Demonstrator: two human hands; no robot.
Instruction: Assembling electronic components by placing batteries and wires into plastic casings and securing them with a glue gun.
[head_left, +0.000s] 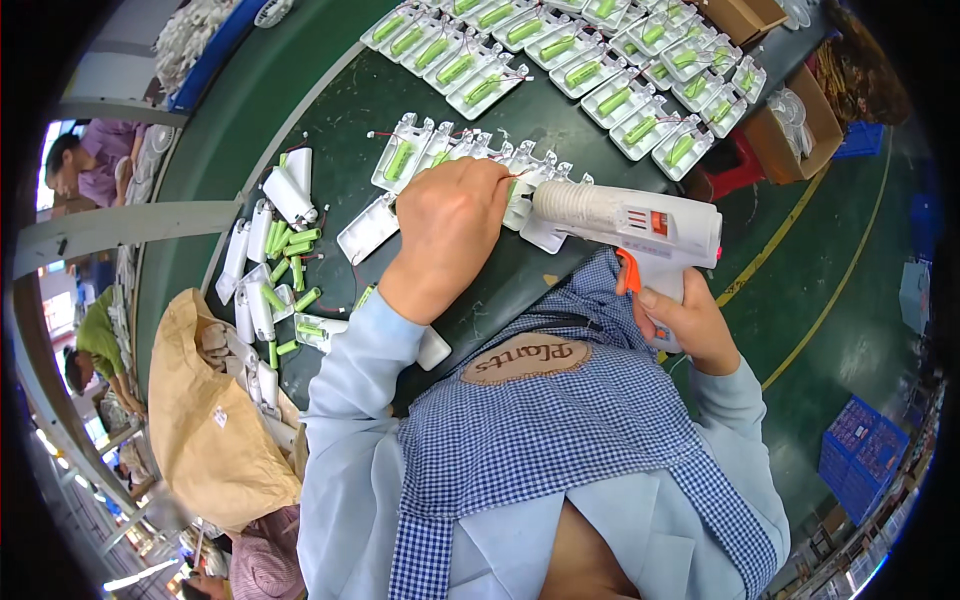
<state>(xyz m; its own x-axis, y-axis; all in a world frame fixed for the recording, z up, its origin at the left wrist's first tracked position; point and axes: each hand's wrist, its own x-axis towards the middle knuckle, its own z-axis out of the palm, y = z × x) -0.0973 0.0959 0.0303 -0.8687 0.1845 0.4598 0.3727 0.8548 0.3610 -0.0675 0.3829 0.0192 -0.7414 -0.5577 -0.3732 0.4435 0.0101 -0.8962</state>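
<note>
Dark green worktop (345, 105) is stretching beneath and beyond both hands, with two co-workers, one in purple (105, 155) and one in green (97, 335), sitting well off to the left of the fingers; the left hand (452, 225) is reaching over a near row of white casings (398, 160), its fingers drawing almost together beside one casing (517, 208), where thin wires are showing at the tips; whether those fingers are gripping a wire or only touching the casing, I cannot tell; the right hand (690, 320) is closing its fingers round the handle of a white glue gun (635, 220), one finger lying at the orange trigger (628, 270); the gun's nozzle end is pointing left, just beside the left fingertips and that same casing; farther beyond the fingers, more rows of casings holding green cells (455, 68) are lying side by side; left of the left fingers, loose green cells (295, 243) are piling among white shells (290, 190), and a brown sack (215, 430) is standing nearer the body, holding white parts; beyond the right fingers, a cardboard box (765, 150) is holding pale round parts.
</note>
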